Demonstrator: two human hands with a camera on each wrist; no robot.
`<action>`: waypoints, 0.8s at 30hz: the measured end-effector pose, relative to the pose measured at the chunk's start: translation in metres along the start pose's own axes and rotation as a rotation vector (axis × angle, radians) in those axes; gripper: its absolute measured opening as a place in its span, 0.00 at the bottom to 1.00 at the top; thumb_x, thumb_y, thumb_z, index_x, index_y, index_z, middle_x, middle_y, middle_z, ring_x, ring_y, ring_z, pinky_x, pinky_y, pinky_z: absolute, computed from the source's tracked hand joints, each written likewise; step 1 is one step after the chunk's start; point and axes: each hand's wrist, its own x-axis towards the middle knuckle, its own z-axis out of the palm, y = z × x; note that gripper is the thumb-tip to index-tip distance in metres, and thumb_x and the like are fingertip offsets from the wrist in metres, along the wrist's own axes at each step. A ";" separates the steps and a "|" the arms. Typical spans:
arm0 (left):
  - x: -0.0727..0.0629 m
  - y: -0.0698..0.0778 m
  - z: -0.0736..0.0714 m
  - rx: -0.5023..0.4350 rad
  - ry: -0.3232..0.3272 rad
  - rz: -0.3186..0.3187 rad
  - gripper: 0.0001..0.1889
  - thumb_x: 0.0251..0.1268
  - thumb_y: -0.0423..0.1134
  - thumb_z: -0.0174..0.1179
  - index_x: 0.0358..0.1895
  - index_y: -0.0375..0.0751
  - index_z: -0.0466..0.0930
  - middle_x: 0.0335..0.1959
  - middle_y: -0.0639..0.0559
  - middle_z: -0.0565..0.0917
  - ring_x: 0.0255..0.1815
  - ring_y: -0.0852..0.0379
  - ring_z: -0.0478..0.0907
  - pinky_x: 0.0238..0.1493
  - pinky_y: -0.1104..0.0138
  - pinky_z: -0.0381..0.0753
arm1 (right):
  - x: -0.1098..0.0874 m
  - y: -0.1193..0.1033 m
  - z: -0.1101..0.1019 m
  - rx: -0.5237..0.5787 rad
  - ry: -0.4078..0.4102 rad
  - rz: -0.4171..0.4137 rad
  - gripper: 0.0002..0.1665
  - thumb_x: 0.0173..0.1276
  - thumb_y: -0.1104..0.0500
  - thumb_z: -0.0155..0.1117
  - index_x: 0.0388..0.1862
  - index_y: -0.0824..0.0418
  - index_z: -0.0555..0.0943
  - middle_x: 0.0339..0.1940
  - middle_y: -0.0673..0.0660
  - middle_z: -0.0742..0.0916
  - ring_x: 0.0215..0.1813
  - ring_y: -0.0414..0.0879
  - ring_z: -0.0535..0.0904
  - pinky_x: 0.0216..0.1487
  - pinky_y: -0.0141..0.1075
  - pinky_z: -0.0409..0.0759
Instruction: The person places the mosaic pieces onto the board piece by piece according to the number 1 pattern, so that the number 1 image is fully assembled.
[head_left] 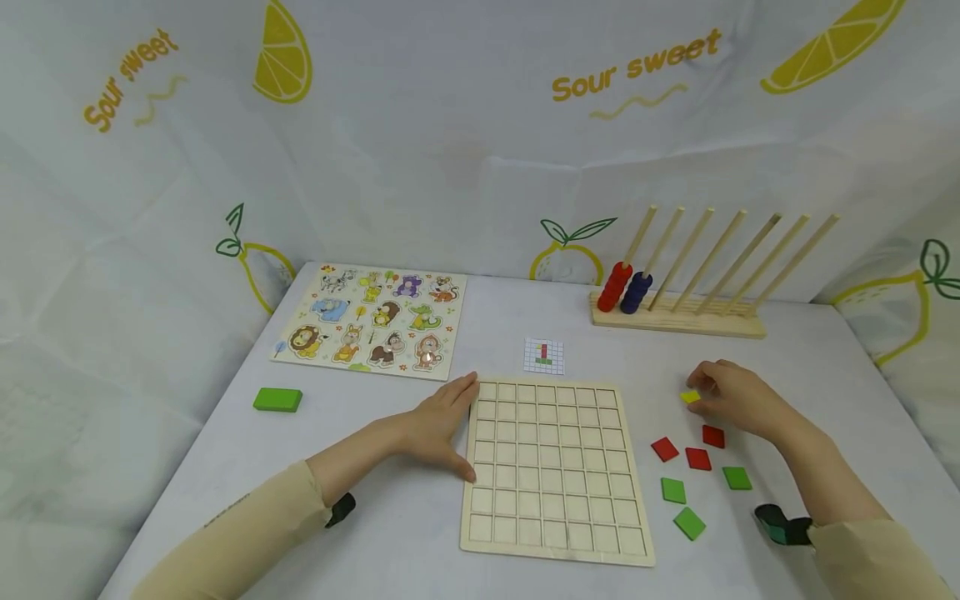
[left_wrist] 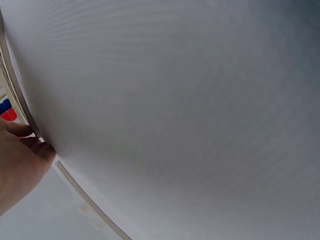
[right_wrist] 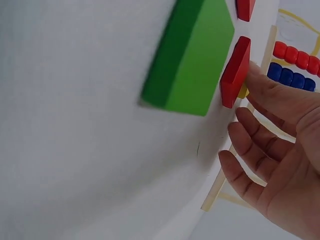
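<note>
A pale wooden grid board [head_left: 557,553] lies flat in front of me. My left hand [head_left: 435,425] rests along its left edge, thumb and fingers spread and fairly straight; in the left wrist view the left hand [left_wrist: 22,162] meets that edge. Off to the board's right, my right hand [head_left: 738,400] pinches a small yellow square tile [head_left: 691,397] between thumb and finger. Seen from the right wrist, the yellow tile [right_wrist: 243,91] is mostly hidden behind a red tile [right_wrist: 235,72]. Several red tiles [head_left: 698,458] and green tiles [head_left: 672,490] lie loose nearer me.
Beyond the board is a small printed pattern card [head_left: 543,356]. An animal puzzle board [head_left: 360,366] lies at the back left, with a green block [head_left: 277,400] in front of it. At the back right stands a peg rack [head_left: 678,322] bearing red and blue beads.
</note>
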 end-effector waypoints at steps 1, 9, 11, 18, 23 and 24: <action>0.000 0.000 0.000 0.000 -0.001 -0.003 0.70 0.42 0.64 0.75 0.80 0.33 0.38 0.83 0.40 0.37 0.84 0.40 0.38 0.81 0.46 0.52 | 0.001 0.001 0.000 0.005 -0.002 0.003 0.20 0.57 0.59 0.74 0.44 0.69 0.80 0.40 0.64 0.84 0.42 0.55 0.77 0.46 0.53 0.83; 0.000 0.003 -0.002 0.028 -0.006 -0.022 0.70 0.42 0.65 0.74 0.80 0.36 0.38 0.83 0.40 0.38 0.84 0.40 0.40 0.80 0.45 0.54 | 0.003 0.004 0.001 0.020 -0.013 0.004 0.15 0.56 0.60 0.74 0.38 0.67 0.79 0.34 0.59 0.84 0.37 0.50 0.76 0.39 0.42 0.81; 0.000 0.004 -0.003 0.033 -0.003 -0.025 0.70 0.41 0.65 0.75 0.80 0.36 0.39 0.83 0.40 0.39 0.84 0.40 0.40 0.79 0.45 0.55 | 0.003 0.003 0.000 0.028 -0.019 0.007 0.15 0.56 0.61 0.74 0.37 0.66 0.79 0.33 0.59 0.84 0.36 0.48 0.76 0.37 0.40 0.81; 0.000 0.006 -0.005 0.045 -0.007 -0.042 0.69 0.41 0.65 0.75 0.80 0.37 0.40 0.83 0.42 0.40 0.84 0.40 0.41 0.79 0.45 0.56 | 0.003 -0.003 -0.003 0.046 -0.024 0.026 0.15 0.56 0.62 0.74 0.35 0.65 0.77 0.29 0.56 0.83 0.33 0.46 0.74 0.32 0.33 0.76; 0.000 0.006 -0.005 0.041 -0.005 -0.039 0.69 0.41 0.65 0.75 0.80 0.36 0.41 0.83 0.41 0.41 0.84 0.40 0.41 0.79 0.45 0.55 | 0.001 -0.004 -0.003 0.036 -0.001 0.018 0.14 0.56 0.63 0.74 0.34 0.64 0.76 0.28 0.55 0.82 0.32 0.46 0.73 0.31 0.32 0.74; 0.000 0.006 -0.005 0.042 -0.005 -0.038 0.69 0.41 0.65 0.75 0.80 0.36 0.41 0.83 0.41 0.41 0.84 0.40 0.41 0.79 0.45 0.55 | 0.001 -0.005 -0.002 0.033 0.004 0.016 0.13 0.56 0.63 0.74 0.33 0.64 0.76 0.28 0.55 0.82 0.32 0.46 0.73 0.31 0.32 0.74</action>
